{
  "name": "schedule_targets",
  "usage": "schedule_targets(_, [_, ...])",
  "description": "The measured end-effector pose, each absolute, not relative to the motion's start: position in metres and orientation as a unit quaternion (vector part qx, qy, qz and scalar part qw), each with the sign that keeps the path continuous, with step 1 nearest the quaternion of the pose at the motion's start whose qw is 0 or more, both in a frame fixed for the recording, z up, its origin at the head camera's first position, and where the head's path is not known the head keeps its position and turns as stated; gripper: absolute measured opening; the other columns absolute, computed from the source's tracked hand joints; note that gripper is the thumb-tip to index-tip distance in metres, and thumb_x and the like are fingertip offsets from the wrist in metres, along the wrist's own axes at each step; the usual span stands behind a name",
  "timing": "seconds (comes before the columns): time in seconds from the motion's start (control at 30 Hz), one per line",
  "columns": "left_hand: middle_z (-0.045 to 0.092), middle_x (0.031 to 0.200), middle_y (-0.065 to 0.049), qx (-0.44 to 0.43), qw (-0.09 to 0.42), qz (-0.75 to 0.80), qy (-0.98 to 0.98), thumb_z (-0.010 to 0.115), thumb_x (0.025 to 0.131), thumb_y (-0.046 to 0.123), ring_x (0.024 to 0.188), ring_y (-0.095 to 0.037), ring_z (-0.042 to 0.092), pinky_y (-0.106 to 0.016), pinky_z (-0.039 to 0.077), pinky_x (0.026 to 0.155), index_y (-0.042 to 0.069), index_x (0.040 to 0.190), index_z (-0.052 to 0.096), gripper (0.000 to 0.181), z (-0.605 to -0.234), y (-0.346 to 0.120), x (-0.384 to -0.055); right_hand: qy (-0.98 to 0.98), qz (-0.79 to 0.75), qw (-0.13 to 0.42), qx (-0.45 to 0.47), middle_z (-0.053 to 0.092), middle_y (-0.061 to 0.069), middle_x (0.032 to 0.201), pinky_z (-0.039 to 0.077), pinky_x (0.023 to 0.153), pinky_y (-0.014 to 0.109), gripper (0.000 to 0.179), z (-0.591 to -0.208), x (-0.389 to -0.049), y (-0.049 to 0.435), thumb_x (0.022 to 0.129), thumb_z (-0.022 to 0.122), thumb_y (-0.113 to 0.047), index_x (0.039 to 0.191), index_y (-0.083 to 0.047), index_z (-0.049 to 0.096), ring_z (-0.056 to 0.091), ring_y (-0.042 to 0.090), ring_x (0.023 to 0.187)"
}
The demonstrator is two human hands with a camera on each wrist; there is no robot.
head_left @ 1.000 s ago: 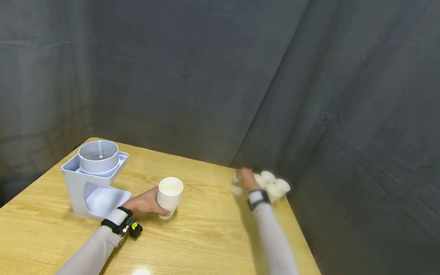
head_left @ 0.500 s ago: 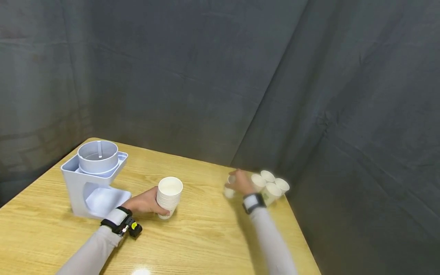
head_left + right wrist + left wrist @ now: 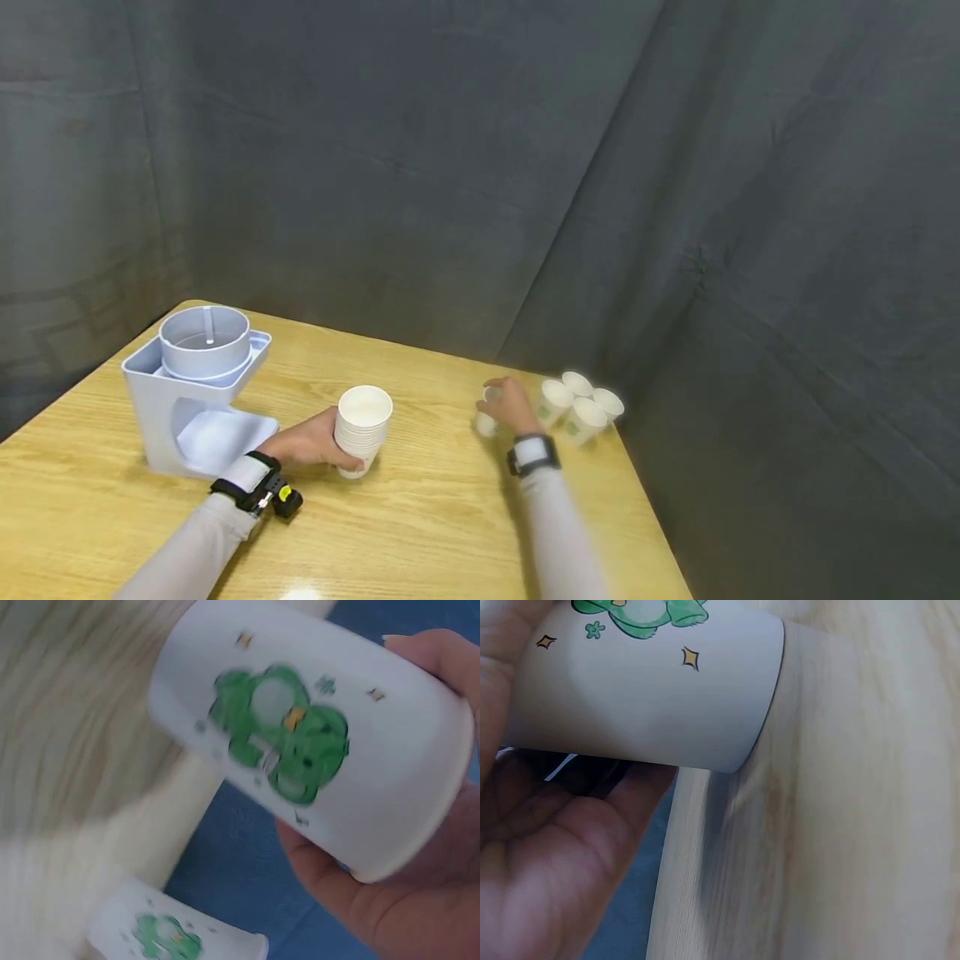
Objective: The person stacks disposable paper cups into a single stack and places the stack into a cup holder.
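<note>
My left hand (image 3: 311, 439) grips a stack of nested white paper cups (image 3: 364, 421) from the left side, thumb at the front. In the left wrist view the outer paper cup (image 3: 652, 690) shows part of a green cartoon print and small stars. My right hand (image 3: 514, 405) holds a single-looking paper cup (image 3: 300, 735) with a green bear print, thumb and fingers on either side near its rim. In the head view this cup is mostly behind the hand and blurred. Several more paper cups (image 3: 584, 419) stand upright in a cluster to the right of that hand.
A pale blue plastic machine (image 3: 154, 412) with a round tub (image 3: 205, 360) on top stands at the left, beside my left wrist. The wooden table (image 3: 420, 533) ends at a grey curtain (image 3: 390, 167) behind and on the right.
My right hand has moved left with its paper cup, away from the cluster of cups. My left hand keeps its grip on the stack. The head view has turned slightly.
</note>
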State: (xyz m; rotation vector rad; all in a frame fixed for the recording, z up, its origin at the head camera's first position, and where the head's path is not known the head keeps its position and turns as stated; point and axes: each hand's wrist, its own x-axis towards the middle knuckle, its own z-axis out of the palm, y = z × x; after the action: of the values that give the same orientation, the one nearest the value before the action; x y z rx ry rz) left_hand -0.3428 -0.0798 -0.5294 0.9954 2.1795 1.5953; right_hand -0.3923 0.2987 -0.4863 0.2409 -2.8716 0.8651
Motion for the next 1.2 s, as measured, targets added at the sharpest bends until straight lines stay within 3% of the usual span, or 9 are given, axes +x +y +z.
schedule_targets(0.37, [0.064,0.123,-0.017,0.336,0.138,0.560,0.745,0.088,0.074,0.009,0.113,-0.028,0.059,-0.047,0.044,0.100,-0.007,0.138,0.045,0.079,-0.532,-0.076,-0.341,-0.926,0.356,0.096,0.080,0.063,0.026,0.130,0.048,0.101,0.055,0.048,-0.496,-0.380,0.292,0.080,0.080,-0.012,0.124,0.003,0.067,0.059,0.042,0.120])
schedule_targets(0.7, [0.063,0.123,-0.019,0.349,0.132,0.553,0.745,0.088,0.074,0.009,0.114,-0.030,0.059,-0.048,0.044,0.099,-0.008,0.138,0.045,0.078,-0.530,-0.077,-0.345,-0.925,0.360,0.079,0.087,0.062,0.025,0.132,0.046,0.104,0.055,0.051,-0.491,-0.377,0.285,0.080,0.081,-0.014,0.125,0.003,0.066,0.057,0.041,0.123])
schedule_targets(0.97, [0.063,0.123,-0.018,0.342,0.134,0.551,0.749,0.088,0.074,0.009,0.113,-0.030,0.059,-0.047,0.044,0.098,-0.007,0.138,0.045,0.078,-0.530,-0.078,-0.345,-0.917,0.387,0.059,0.080,0.058,0.028,0.137,0.044,0.106,0.057,0.058,-0.483,-0.372,0.269,0.086,0.077,-0.026,0.132,0.005,0.060,0.054,0.044,0.127])
schedule_targets(1.2, [0.063,0.124,-0.018,0.341,0.133,0.556,0.746,0.088,0.074,0.009,0.114,-0.030,0.059,-0.047,0.044,0.098,-0.007,0.139,0.044,0.080,-0.532,-0.079,-0.344,-0.914,0.374,0.111,0.111,0.053,0.027,0.135,0.043,0.105,0.058,0.059,-0.466,-0.366,0.239,0.088,0.072,-0.035,0.132,0.003,0.062,0.050,0.042,0.125])
